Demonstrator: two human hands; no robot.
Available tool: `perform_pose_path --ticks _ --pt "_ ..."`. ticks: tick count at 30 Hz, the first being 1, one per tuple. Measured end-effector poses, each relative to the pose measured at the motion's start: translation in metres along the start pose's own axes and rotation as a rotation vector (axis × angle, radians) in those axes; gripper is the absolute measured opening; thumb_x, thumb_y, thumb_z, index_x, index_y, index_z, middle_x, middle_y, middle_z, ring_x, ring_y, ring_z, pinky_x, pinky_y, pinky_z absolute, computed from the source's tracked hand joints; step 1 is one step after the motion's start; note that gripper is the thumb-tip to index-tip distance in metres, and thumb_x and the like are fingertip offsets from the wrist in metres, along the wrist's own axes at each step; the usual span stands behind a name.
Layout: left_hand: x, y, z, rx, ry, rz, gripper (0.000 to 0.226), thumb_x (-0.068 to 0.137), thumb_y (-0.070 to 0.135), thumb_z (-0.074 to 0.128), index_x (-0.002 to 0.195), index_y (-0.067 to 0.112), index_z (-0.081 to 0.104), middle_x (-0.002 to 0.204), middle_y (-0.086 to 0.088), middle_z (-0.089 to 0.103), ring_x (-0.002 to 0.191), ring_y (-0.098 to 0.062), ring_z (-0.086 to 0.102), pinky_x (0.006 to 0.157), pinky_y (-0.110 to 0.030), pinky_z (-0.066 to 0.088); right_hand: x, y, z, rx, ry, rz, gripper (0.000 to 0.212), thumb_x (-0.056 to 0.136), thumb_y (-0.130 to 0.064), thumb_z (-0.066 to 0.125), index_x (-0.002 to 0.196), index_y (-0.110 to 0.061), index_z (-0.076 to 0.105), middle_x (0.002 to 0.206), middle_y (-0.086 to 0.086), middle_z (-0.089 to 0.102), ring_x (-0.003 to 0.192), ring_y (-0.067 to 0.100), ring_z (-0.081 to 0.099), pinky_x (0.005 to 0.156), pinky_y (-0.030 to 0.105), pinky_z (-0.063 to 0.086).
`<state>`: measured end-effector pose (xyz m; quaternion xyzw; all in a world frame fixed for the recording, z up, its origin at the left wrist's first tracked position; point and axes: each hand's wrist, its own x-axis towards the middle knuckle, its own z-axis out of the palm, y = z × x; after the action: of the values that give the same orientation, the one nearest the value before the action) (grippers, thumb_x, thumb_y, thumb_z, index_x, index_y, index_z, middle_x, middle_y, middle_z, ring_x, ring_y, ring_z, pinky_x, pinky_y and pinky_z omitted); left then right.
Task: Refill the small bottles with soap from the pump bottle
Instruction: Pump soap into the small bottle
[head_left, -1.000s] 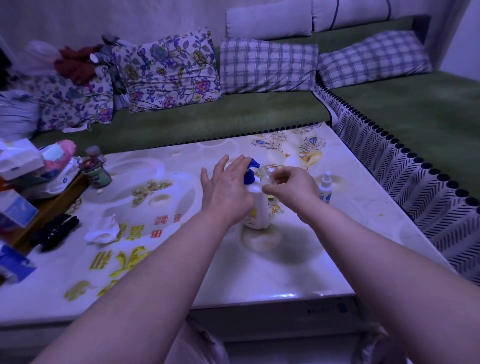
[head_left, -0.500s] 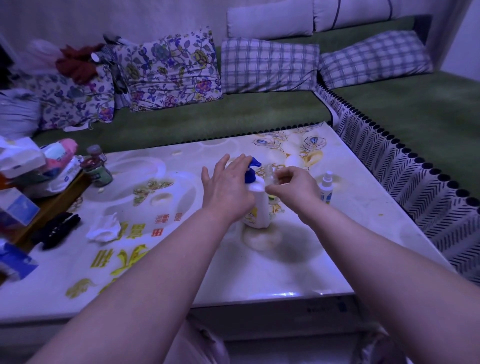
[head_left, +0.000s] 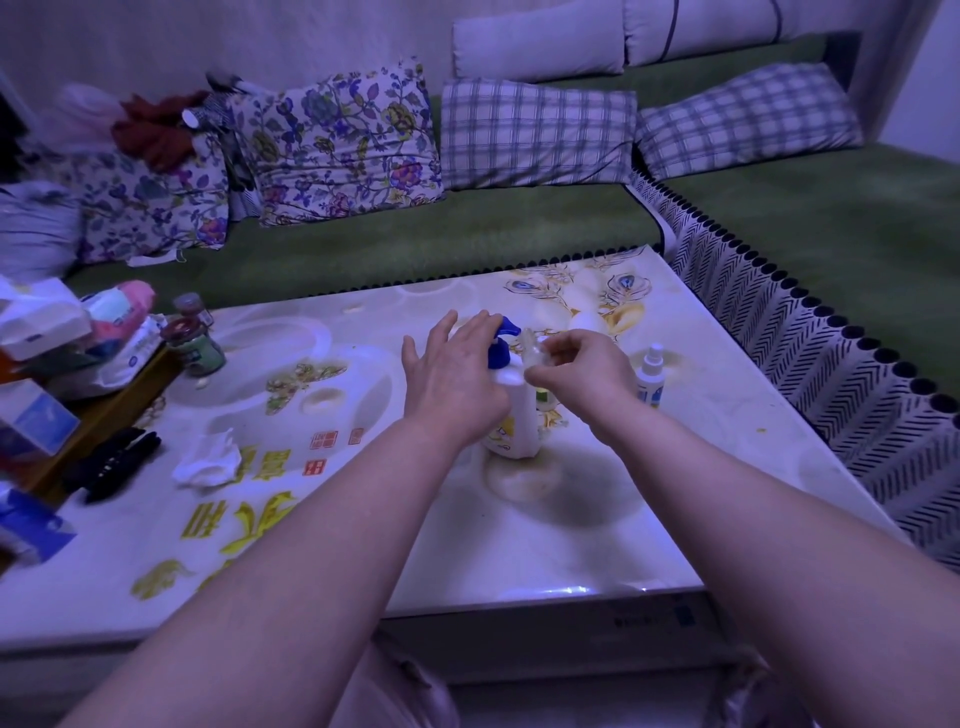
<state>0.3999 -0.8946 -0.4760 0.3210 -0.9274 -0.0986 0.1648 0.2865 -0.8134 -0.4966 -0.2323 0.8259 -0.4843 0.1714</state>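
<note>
**A:** Where does everything sit?

**B:** On the glossy white patterned table (head_left: 519, 545), the white plastic pump bottle with the blue pump head (head_left: 511, 410) stands upright near the middle, between the two hands.

**A:** And the hands?

**B:** The left hand (head_left: 452, 374) lies flat, fingers straight, palm over the pump head. The right hand (head_left: 584, 364) pinches a small clear plastic bottle (head_left: 534, 347), held just right of the spout (the dim light hides its opening).

**A:** So the next press turns on that?

**B:** I'd judge so. The spout points away and rightward, so the mouth must meet its tip. A small white spray bottle with a blue label (head_left: 650, 376) stands just right of the right hand.

**A:** Any writing?

**B:** There are big gold characters and red seals printed on the table. I can't read any label.
</note>
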Motion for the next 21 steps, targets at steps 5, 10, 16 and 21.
perform_pose_path --ticks 5,10,16,21 --pt "-0.0004 0.0000 -0.0011 0.003 -0.001 -0.002 0.072 0.074 0.013 0.056 0.138 0.034 0.032 0.151 0.016 0.029 0.145 -0.016 0.010 0.115 -0.055 0.005 -0.0017 0.0000 -0.0014 -0.016 -0.007 -0.008 0.030 0.061 -0.026 0.071 0.090 -0.034 0.066 0.087 -0.015 0.070 0.092 0.014 0.067 0.094 0.044 0.051" --pt "-0.0002 0.0003 -0.0010 0.014 0.002 0.001 0.071 0.075 0.014 0.055 0.139 0.034 0.031 0.151 0.016 0.030 0.145 -0.016 0.010 0.115 -0.055 0.006 -0.0031 -0.0037 -0.0011 -0.020 0.008 -0.024 0.027 0.063 -0.027 0.071 0.088 -0.035 0.065 0.091 -0.015 0.071 0.094 0.014 0.067 0.095 0.043 0.050" --pt "0.0012 0.0000 -0.0018 0.038 -0.004 0.004 0.071 0.077 0.015 0.057 0.140 0.034 0.030 0.151 0.017 0.029 0.145 -0.016 0.009 0.115 -0.055 0.005 -0.0044 -0.0077 -0.0018 -0.062 0.019 -0.036 0.032 0.067 -0.028 0.072 0.098 -0.033 0.069 0.099 -0.015 0.072 0.098 0.012 0.066 0.096 0.041 0.049" --pt "0.0010 -0.0002 -0.0019 0.056 -0.003 0.005 0.071 0.077 0.014 0.056 0.141 0.034 0.030 0.152 0.016 0.027 0.145 -0.016 0.008 0.115 -0.056 0.004 -0.0056 -0.0088 -0.0025 -0.076 0.028 -0.034 0.034 0.068 -0.028 0.071 0.102 -0.033 0.070 0.101 -0.015 0.072 0.099 0.011 0.065 0.096 0.041 0.049"
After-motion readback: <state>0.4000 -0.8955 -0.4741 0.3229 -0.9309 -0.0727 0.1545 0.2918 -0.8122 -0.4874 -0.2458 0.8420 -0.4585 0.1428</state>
